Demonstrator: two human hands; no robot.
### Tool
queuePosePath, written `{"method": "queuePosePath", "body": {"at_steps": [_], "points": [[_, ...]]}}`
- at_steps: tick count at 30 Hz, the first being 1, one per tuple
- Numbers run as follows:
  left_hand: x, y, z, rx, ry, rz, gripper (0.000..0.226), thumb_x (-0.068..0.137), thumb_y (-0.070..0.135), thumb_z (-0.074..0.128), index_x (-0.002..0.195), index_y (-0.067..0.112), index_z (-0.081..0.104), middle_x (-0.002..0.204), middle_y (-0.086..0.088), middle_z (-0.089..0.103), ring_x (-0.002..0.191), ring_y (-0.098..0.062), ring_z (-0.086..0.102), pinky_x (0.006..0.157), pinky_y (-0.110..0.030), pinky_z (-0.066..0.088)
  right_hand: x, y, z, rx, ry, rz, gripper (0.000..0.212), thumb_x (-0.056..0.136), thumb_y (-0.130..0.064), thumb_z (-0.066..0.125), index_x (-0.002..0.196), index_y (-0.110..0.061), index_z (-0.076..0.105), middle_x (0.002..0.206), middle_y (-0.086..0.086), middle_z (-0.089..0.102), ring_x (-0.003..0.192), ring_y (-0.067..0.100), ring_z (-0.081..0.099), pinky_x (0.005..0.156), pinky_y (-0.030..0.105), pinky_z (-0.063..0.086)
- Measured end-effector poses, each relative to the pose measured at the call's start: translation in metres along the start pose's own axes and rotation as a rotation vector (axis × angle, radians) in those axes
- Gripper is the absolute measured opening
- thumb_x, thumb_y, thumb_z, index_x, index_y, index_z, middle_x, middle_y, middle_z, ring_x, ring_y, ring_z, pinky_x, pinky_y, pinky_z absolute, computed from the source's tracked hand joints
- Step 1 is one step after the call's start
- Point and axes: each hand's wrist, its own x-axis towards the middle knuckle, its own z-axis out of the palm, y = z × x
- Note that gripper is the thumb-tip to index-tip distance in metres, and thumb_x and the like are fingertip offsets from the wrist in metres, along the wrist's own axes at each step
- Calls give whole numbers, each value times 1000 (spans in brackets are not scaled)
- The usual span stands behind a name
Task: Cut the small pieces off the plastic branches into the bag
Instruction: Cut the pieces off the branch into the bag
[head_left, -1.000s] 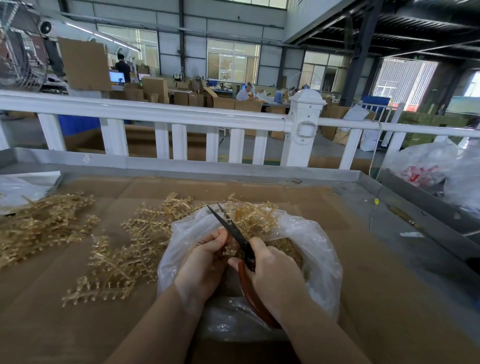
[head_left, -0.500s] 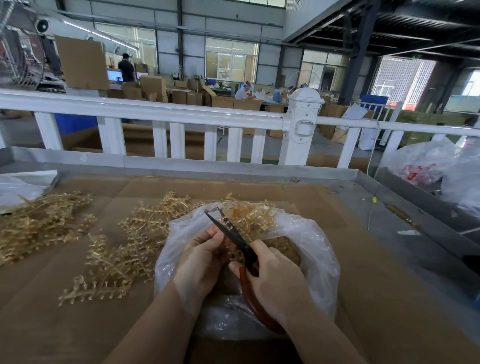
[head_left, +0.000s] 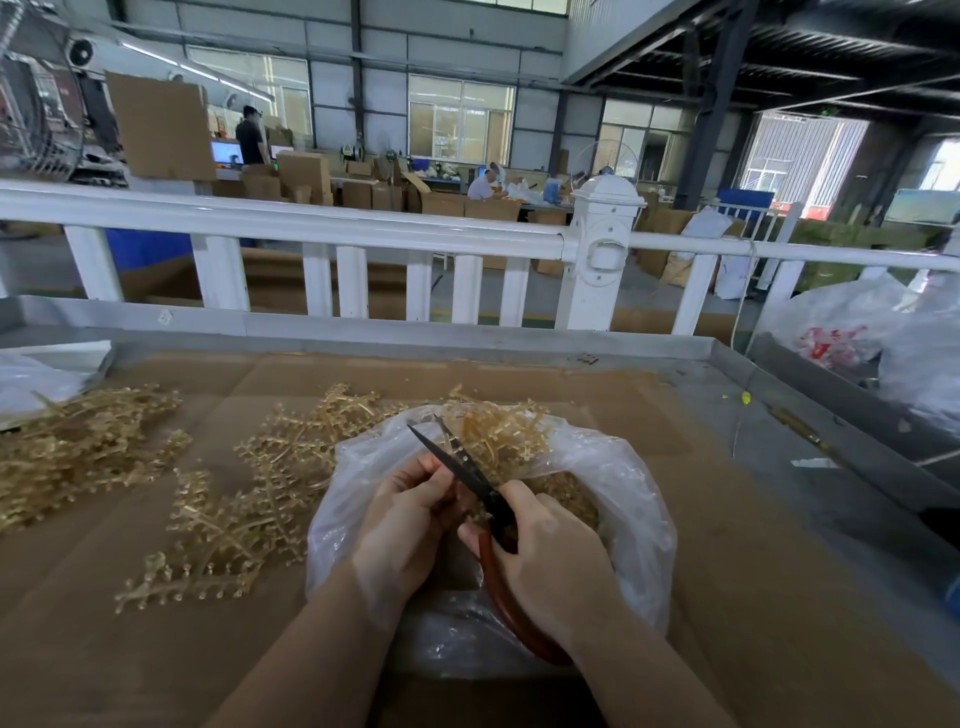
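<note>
A clear plastic bag (head_left: 628, 499) sits open on the cardboard-covered table, with small golden pieces (head_left: 569, 501) inside it. My right hand (head_left: 550, 561) grips red-handled scissors (head_left: 457, 460), whose dark blades stand apart and point up-left over the bag. My left hand (head_left: 402, 525) pinches a golden plastic branch beside the blades; my fingers hide most of it. More golden branches (head_left: 249, 499) lie spread on the table left of the bag, and others (head_left: 506, 428) poke over the bag's far rim.
A second heap of golden branches (head_left: 78, 447) lies at the far left, beside a white bag (head_left: 36, 379). A grey metal rim (head_left: 363, 332) and a white railing (head_left: 311, 223) bound the table's far side. Full plastic bags (head_left: 857, 332) stand at the right.
The scissor blades have opened a little wider. Both hands stay over the bag, almost unmoved.
</note>
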Motion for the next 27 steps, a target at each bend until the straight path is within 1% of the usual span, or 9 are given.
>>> {"method": "queuePosePath", "body": {"at_steps": [4, 7, 11, 14, 18, 23, 25, 27], "points": [[0, 2, 0, -32, -24, -20, 26, 97, -3, 37, 82, -1, 59, 69, -12, 67, 59, -17, 66, 58, -27, 57, 2, -1, -1, 5, -8, -17, 35, 86, -64, 45, 102, -33, 48, 86, -13, 51, 79, 6, 49, 66, 18, 33], [-2, 2, 0, -60, -36, -36, 29, 97, -1, 36, 80, 0, 59, 66, -11, 67, 57, -16, 66, 55, -26, 56, 3, 0, -2, -9, -16, -26, 35, 86, -64, 44, 102, -34, 49, 86, -15, 50, 77, 3, 44, 62, 13, 28], [-3, 3, 0, -90, -47, -56, 28, 98, 0, 36, 83, 1, 59, 67, -11, 66, 55, -16, 65, 53, -26, 55, 3, 0, -3, -5, -12, -40, 36, 86, -63, 46, 104, -32, 50, 87, -14, 50, 78, 3, 44, 65, 13, 29], [-2, 3, 1, -94, -47, -49, 28, 98, -1, 35, 82, 1, 58, 64, -9, 64, 53, -14, 62, 52, -24, 54, 4, -1, -3, -2, -17, -45, 37, 86, -63, 45, 106, -33, 50, 88, -15, 50, 78, 2, 43, 63, 11, 29], [-2, 3, 0, -104, -58, -40, 26, 97, 2, 37, 80, 1, 57, 62, -8, 62, 52, -13, 60, 53, -23, 54, 5, -2, -3, 15, -22, -46, 35, 86, -63, 45, 104, -33, 49, 89, -15, 51, 80, 3, 46, 69, 14, 33], [0, 1, 1, -126, -53, -25, 26, 99, 3, 37, 80, 1, 55, 58, -6, 61, 48, -12, 58, 50, -22, 52, 7, -5, -6, 52, -36, -29, 34, 87, -63, 46, 104, -34, 48, 92, -12, 55, 84, 7, 51, 70, 19, 35], [0, 1, 0, -110, -41, -8, 25, 98, 3, 38, 83, 0, 57, 61, -8, 63, 51, -13, 60, 53, -24, 54, 8, -5, -7, 49, -49, -22, 33, 87, -62, 46, 103, -34, 48, 89, -13, 53, 81, 7, 49, 68, 19, 34], [0, 0, 0, -90, -15, -2, 23, 97, 2, 40, 86, 0, 60, 71, -12, 66, 60, -17, 63, 61, -28, 58, 8, -5, -8, 26, -52, -26, 33, 87, -62, 46, 104, -33, 48, 87, -13, 52, 80, 7, 49, 67, 18, 35]]}}
